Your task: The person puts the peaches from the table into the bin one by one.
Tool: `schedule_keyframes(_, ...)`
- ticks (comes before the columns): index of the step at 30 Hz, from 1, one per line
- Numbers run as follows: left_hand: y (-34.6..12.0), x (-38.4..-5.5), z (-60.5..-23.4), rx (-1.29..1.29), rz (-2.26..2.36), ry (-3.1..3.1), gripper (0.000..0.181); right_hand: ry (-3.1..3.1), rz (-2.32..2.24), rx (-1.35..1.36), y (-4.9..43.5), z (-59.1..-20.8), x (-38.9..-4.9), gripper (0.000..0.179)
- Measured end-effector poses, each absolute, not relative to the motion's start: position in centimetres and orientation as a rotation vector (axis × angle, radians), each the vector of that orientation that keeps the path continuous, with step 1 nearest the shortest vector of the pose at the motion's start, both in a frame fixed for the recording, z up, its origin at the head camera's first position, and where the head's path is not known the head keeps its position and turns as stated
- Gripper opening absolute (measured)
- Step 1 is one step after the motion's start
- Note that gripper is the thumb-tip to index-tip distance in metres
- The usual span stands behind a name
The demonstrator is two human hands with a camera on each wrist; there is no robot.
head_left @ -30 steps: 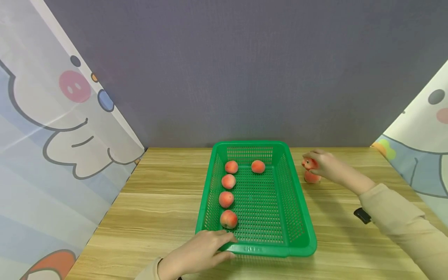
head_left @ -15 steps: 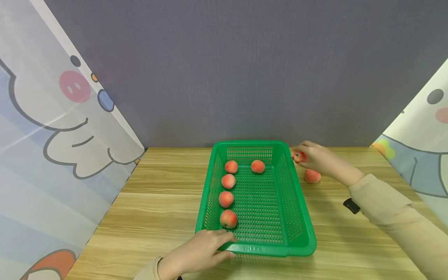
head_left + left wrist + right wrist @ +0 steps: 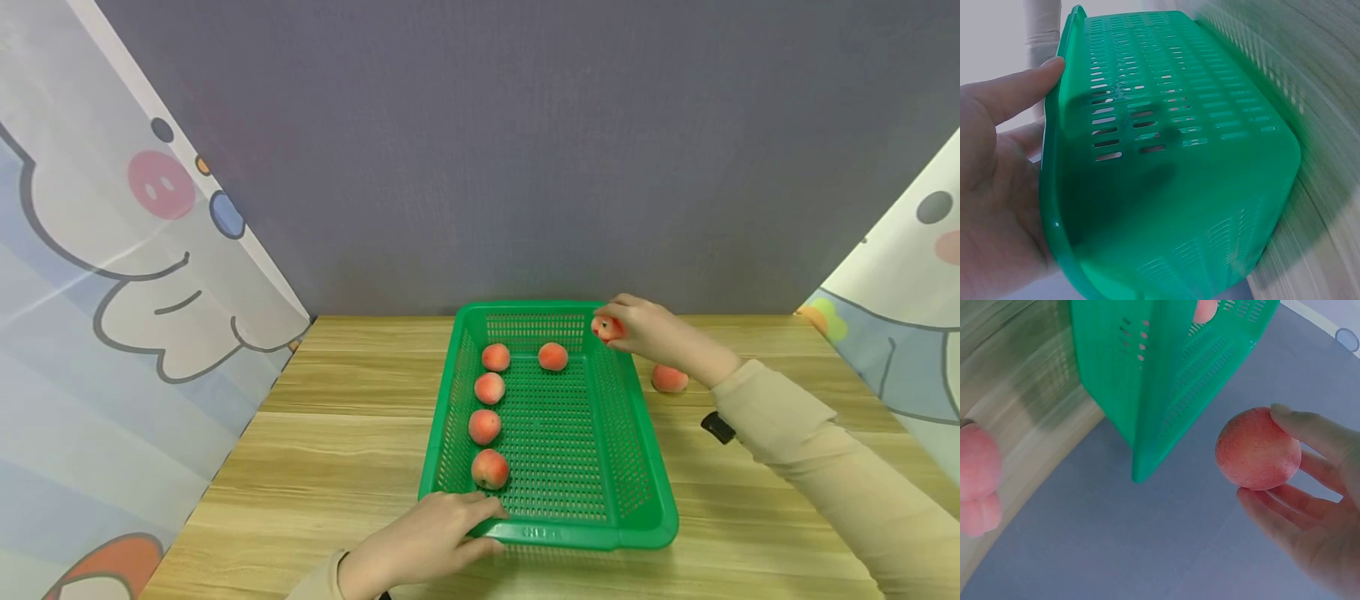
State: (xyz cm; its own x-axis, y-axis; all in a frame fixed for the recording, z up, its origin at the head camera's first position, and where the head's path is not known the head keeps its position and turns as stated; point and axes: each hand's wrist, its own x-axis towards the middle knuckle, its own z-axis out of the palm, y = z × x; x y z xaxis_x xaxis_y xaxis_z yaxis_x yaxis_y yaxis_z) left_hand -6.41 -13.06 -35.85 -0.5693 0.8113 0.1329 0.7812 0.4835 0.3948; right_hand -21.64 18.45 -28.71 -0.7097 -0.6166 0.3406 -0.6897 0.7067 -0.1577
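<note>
A green plastic basket (image 3: 558, 534) stands on the wooden table. Down its left side lie several peaches in a row, the nearest peach (image 3: 490, 469) close to the front. Another peach (image 3: 552, 357) lies at the back. My left hand (image 3: 431, 537) grips the basket's front rim at the left corner, thumb outside and fingers over the edge. My right hand (image 3: 652, 329) holds a peach (image 3: 1257, 450) between thumb and fingers above the basket's back right corner. In the right wrist view that peach is off the table, apart from the basket wall.
Right of the basket, a peach (image 3: 670, 379) sits on the table (image 3: 345, 450), partly behind my right wrist. The right wrist view shows two pink rounded shapes (image 3: 977, 462) there. A grey wall (image 3: 480, 167) rises behind the table; printed curtains (image 3: 112, 275) hang at both sides.
My right hand has lifted a peach from beside the other one on the table and carried it left, over the basket's rim. My left hand and the basket have stayed put.
</note>
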Motion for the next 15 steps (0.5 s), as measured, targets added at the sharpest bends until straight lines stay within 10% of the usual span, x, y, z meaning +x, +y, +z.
schedule_keyframes(15,-13.0,-6.4,-35.8,1.415,0.639,2.638,0.02,-2.671,0.332,1.155,15.2,-29.1,-22.3,0.03)
